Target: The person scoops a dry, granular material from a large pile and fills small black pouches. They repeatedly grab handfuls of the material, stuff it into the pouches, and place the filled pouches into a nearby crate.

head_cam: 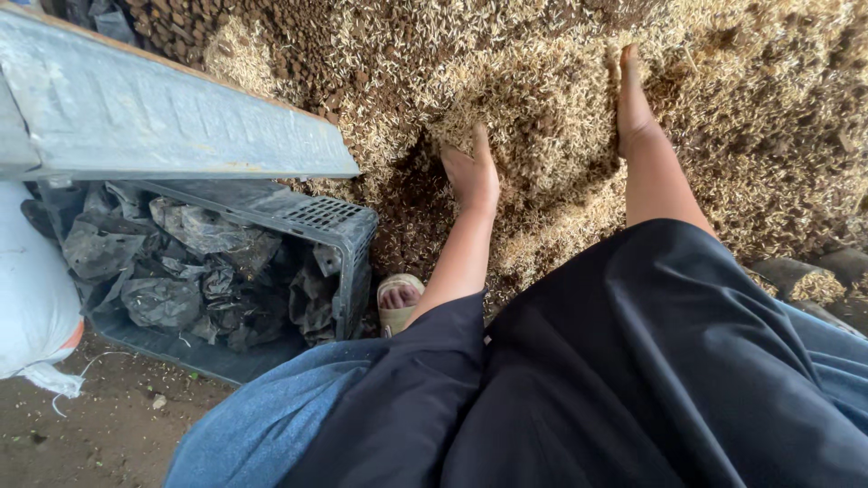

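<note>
A big heap of brown soil mixed with pale straw-like husks (561, 117) fills the upper part of the head view. My left hand (472, 172) presses into the heap near its lower slope, fingers partly buried in the loose material. My right hand (632, 104) reaches higher up the heap, fingers stretched out and sunk into the husks. Whether either hand has closed on a handful cannot be made out. Dark sleeves and a dark garment cover my arms and lap.
A dark plastic crate (334, 226) full of crumpled black plastic bags (190, 271) stands at the left, under a grey metal beam (163, 117). A white sack (32, 289) lies at far left. My sandalled foot (398, 303) rests beside the crate on bare dirt ground.
</note>
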